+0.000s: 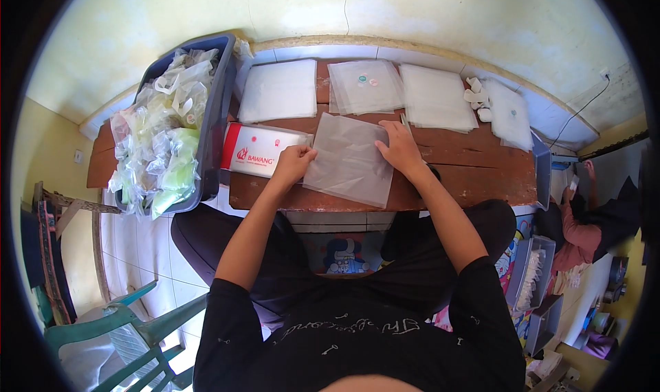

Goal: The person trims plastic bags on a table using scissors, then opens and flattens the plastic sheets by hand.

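Plastic bag (pixel 347 165) spread flat on the brown wooden surface (pixel 474 162), near its front edge, with both bare forearms (pixel 256 230) reaching forward and slanting inward to it from black sleeves (pixel 230 309). By the right end of the red-and-white packet (pixel 251 148), left hand (pixel 295 164) turned toward the bag's left edge, fingers (pixel 307 152) curled in, impossible to tell whether pinching the plastic. At the upper right corner, right hand (pixel 401 149) back up, fingers open and spread, thumb (pixel 380 147) over the bag.
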{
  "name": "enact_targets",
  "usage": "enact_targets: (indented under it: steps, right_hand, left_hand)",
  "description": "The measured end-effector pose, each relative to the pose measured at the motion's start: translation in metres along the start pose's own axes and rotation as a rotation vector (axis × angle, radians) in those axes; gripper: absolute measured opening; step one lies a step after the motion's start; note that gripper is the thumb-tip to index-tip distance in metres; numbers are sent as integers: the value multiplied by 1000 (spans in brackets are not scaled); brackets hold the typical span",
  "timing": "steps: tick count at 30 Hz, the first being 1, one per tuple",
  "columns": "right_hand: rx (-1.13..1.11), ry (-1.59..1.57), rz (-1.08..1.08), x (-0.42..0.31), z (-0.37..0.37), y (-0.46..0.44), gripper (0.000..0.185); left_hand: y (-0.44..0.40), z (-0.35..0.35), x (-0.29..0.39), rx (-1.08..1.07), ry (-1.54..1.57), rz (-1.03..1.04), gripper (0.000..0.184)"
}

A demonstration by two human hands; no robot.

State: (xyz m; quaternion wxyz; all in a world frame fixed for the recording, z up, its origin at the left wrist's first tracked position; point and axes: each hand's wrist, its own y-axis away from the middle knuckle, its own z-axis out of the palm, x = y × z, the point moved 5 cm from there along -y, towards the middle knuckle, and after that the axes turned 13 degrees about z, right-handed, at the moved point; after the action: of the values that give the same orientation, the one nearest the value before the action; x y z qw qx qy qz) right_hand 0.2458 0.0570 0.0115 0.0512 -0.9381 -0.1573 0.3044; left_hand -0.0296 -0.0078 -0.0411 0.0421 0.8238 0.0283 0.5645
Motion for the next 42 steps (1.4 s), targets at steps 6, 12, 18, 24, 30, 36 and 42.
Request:
enact_targets:
  steps: [6, 12, 18, 24, 30, 36, 42]
  right_hand:
    - [-62, 33, 220, 4, -9, -3, 36]
    - [-390, -20, 301, 24, -7, 1, 21]
    - [-269, 12, 314, -6, -9, 17, 27]
    - [-157, 34, 300, -24, 4, 20, 30]
    - [-221, -88, 340, 0, 10, 13, 26]
    - [-181, -149, 473, 25, 10, 8, 28]
    - [-304, -330, 628, 28, 17, 5, 41]
  left_hand:
    - [4, -8, 22, 70, -223, 65, 34]
    - [3, -9, 32, 66, -407, 174, 38]
    - [4, 2, 42, 26, -512, 182, 37]
    - [3, 0, 42, 25, -522, 185, 40]
    - [-11, -7, 37, 39, -414, 179, 37]
    - [-23, -10, 25, 6, -4, 123, 27]
    - [-22, -7, 35, -69, 121, 62, 31]
